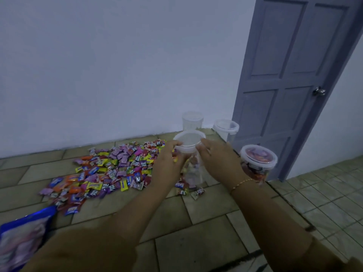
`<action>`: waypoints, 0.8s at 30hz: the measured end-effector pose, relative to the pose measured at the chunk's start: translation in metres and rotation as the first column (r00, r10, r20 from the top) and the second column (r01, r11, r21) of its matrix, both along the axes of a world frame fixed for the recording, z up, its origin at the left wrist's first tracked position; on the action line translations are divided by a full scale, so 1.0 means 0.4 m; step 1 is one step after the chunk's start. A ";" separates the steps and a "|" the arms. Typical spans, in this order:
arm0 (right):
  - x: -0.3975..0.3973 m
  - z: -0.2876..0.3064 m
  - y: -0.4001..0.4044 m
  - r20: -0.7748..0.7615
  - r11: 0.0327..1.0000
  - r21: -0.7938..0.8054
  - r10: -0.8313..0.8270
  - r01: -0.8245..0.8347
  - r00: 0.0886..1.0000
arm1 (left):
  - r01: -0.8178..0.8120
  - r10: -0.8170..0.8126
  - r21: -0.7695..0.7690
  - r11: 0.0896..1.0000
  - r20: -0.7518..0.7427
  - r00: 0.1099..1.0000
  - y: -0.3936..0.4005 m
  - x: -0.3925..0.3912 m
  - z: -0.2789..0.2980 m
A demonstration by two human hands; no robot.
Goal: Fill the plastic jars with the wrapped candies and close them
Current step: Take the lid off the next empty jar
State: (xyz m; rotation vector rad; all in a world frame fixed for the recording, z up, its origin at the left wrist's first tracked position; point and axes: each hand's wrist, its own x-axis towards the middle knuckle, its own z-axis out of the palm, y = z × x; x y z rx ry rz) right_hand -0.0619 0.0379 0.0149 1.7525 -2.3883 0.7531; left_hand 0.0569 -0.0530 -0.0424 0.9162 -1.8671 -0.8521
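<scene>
Hands at the rim of one clear plastic jar (193, 169) standing on the tiled floor (206, 222), near the middle of the scene. Left hand (170, 154) curled round the left edge of the white lid (189, 139), fingertips pinching it. Right hand (214, 158) on the right edge, thumb and fingers hooked over the same lid. Lid apparently resting on the jar's mouth, not clearly seated; whether any clip is latched, impossible to tell. Only a few candies visible through the wall, so probably far from full.

Just left of the jar, a wide heap of wrapped candies (110, 169), with a few strays at the jar's near side. Right of it, touching nothing, a filled jar (257, 163) with its lid on. Farther off by the wall, two empty jars (192, 120) (225, 128). Blue candy bag (21, 238) at the near left.

Risks from here: uneven pressing, one side down first, likely to leave the lid tilted and unlatched. Light, nearly empty jar liable to tip under a sideways push and spill. Closing now would probably seal it underfilled.
</scene>
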 end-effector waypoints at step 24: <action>0.308 -0.066 -0.149 0.681 0.945 -0.014 0.247 -0.326 0.689 | -0.437 0.392 0.111 0.893 0.284 0.875 0.062 0.449 0.045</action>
